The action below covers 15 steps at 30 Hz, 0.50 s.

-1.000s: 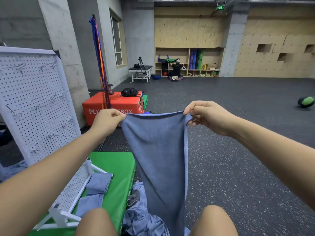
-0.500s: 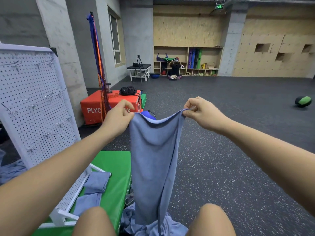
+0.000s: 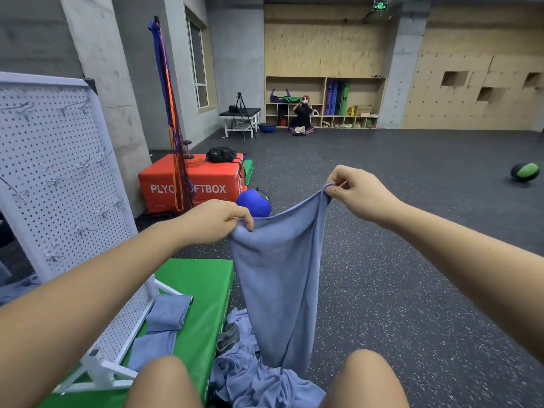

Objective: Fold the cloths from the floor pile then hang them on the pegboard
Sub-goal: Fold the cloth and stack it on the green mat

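A blue-grey cloth hangs in front of me, held up by its top edge. My left hand grips the left top corner, lower than the right. My right hand pinches the right top corner. The cloth's lower end reaches the pile of blue-grey cloths on the floor between my knees. The white pegboard with metal hooks stands at my left. Two folded cloths lie on the green mat beside the pegboard's foot.
A red plyo box with a black bag stands ahead on the left, a blue ball beside it. A green-black ball lies far right. A person sits by the far shelves. Speckled dark floor stretches to the right.
My hands have come closer together and my left hand has dropped, so the cloth's top edge sags and tilts. The cloth hangs narrower.
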Each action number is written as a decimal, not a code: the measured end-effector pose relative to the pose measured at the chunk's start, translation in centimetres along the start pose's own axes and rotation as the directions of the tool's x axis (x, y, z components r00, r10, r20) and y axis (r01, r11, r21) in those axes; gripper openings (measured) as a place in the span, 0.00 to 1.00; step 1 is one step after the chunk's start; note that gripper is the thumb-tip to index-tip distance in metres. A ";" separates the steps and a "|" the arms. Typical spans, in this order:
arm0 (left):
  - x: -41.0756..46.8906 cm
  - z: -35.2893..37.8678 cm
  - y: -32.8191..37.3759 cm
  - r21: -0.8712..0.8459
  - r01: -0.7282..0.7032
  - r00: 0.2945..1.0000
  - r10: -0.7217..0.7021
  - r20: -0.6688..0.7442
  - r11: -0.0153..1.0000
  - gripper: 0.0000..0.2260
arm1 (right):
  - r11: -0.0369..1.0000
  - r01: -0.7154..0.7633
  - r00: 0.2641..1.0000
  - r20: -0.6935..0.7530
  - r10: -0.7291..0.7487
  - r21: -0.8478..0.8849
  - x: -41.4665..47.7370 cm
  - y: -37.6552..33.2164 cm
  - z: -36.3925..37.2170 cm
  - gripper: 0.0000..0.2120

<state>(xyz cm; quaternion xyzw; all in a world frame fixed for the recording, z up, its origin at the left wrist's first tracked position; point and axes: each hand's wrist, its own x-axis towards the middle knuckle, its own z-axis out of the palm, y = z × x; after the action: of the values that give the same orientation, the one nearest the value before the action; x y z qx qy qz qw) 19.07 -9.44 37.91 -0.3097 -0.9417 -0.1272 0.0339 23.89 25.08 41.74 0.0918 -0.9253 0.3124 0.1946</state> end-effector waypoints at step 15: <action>1.0 -0.2 2.8 -0.365 0.011 0.991 -0.059 -0.120 0.931 0.29 | 0.953 0.072 0.956 0.253 -0.150 0.296 -1.0 -0.6 1.1 0.03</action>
<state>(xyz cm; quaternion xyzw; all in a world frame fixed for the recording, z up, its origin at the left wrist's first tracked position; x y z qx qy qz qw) 19.97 -6.74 38.88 -0.2847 -0.9031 -0.3197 0.0346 24.64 23.97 40.84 0.2132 -0.8822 0.4144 0.0676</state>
